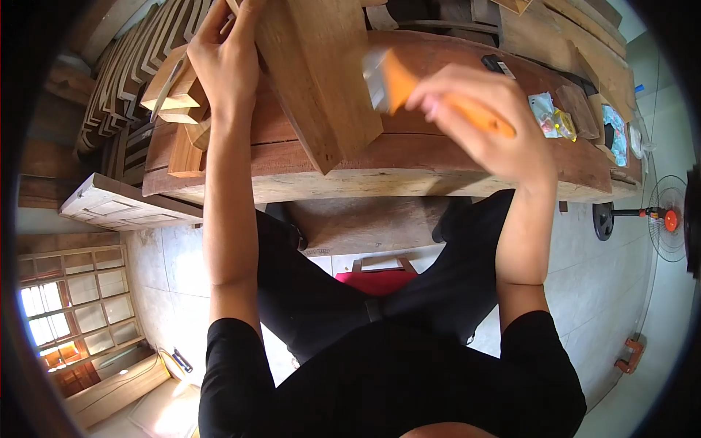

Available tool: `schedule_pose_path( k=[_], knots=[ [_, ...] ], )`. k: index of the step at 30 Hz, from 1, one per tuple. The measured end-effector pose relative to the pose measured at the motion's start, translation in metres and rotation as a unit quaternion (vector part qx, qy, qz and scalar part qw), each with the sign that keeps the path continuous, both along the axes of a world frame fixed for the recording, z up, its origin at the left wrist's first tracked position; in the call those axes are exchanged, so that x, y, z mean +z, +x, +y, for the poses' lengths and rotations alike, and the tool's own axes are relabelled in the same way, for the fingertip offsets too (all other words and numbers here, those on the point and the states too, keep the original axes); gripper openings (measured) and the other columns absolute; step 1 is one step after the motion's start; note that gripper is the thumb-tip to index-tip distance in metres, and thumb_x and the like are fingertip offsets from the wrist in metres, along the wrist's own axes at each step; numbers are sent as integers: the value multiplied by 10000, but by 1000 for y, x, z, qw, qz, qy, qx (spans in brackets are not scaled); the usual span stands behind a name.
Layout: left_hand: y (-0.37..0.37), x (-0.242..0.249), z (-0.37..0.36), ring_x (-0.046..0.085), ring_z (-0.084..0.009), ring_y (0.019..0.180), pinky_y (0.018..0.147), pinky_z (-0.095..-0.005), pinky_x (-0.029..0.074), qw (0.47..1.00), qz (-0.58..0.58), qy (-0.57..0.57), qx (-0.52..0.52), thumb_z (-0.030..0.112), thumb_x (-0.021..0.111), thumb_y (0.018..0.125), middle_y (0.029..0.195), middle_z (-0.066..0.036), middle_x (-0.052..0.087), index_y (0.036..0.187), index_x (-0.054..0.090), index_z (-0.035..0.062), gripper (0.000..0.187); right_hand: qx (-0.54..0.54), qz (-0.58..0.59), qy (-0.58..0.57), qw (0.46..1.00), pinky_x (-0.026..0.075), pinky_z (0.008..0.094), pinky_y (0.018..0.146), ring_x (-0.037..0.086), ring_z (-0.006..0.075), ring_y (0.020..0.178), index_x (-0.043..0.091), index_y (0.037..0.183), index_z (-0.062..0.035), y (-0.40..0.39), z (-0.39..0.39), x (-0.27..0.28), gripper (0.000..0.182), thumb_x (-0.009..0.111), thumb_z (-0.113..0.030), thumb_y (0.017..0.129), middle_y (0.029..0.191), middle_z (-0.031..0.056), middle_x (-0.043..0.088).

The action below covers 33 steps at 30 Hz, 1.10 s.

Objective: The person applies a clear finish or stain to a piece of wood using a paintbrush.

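My left hand (230, 62) grips the left side of a long wooden piece (321, 73), which stands tilted over the reddish-brown wooden bench (270, 157). In my right hand (482, 109) is a brush (398, 77) with an orange handle, its fingers wrapped round the handle. The brush head points left, close to the right face of the wooden piece, and is smeared by motion. Whether the bristles touch the wood I cannot tell.
Stacked wooden parts (131, 80) and blocks (186, 98) stand at the left. A black object (498, 66), small packets (551, 117) and boards (540, 44) lie at the right and back. A fan (666, 219) stands at far right.
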<state>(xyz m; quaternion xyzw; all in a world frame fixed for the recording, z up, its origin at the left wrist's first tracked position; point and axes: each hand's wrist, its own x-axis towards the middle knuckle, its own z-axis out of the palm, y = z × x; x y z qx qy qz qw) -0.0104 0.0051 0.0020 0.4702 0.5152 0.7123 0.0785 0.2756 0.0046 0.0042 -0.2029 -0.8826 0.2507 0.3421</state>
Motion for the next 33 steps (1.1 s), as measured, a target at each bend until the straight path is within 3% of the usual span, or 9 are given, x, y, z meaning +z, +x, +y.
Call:
schedule_pose_path(
  k=[1,8,14,19,22,24,30,32,33],
  knots=[
    [-2,1,-2,647,-96,890,807,-228,490,999,4,-35,17,257,741,919,998,-61,751,1187,746,10,365,-137,-38,90,986,546,358,683,702,259,756,748,929,-79,2,1,-1,100,671,-133,898,906,55,741],
    [-8,-6,11,639,-83,834,753,-230,494,1000,4,17,-1,267,730,926,967,-51,751,1191,748,21,361,88,-71,-24,993,540,347,688,701,244,761,764,964,-107,-17,-20,-8,141,662,-176,896,919,49,742],
    [-13,-5,11,651,-110,902,823,-239,497,1000,1,2,-11,259,733,924,1034,-77,744,1212,728,-5,391,-126,-105,125,979,520,370,624,690,237,702,743,939,-108,-7,-12,-3,113,649,-164,911,823,60,716],
    [-10,-5,12,649,-108,898,812,-236,494,1000,-8,0,-19,259,735,922,1032,-75,743,1207,730,-7,389,50,-77,41,995,517,369,612,681,244,674,731,917,-91,-17,-27,-8,102,645,-147,911,849,48,713],
    [-16,-7,11,641,-94,876,782,-229,488,1000,-7,-8,-14,259,736,923,1008,-64,739,1201,732,-8,386,3,-86,32,996,519,371,618,682,257,681,733,929,-90,-1,-17,-6,98,661,-149,902,857,57,715],
    [-16,-6,8,635,-87,866,769,-225,484,999,-6,-33,10,256,735,925,991,-56,736,1202,732,-6,381,-153,-184,77,968,529,359,676,696,273,775,727,987,-42,3,-15,-7,121,657,-103,910,931,101,706],
    [-20,-11,16,580,-56,765,683,-213,440,999,-25,16,-35,261,725,929,923,-16,718,1201,739,11,369,107,-112,-53,987,529,353,681,685,254,743,727,990,-74,-8,-27,-10,111,663,-109,907,919,69,701],
    [-16,-9,14,585,-60,776,690,-215,444,999,-13,16,-26,261,721,932,929,-14,716,1206,737,15,369,55,-45,-20,997,536,368,666,693,262,716,740,987,-74,-2,-2,-24,131,663,-156,919,913,64,736],
    [-14,-7,13,588,-62,781,694,-216,446,1000,-6,17,-22,260,719,933,933,-12,716,1209,736,17,368,-30,-110,3,993,533,355,670,699,250,739,741,983,-77,4,2,-22,138,666,-179,928,922,59,739]
  ],
)
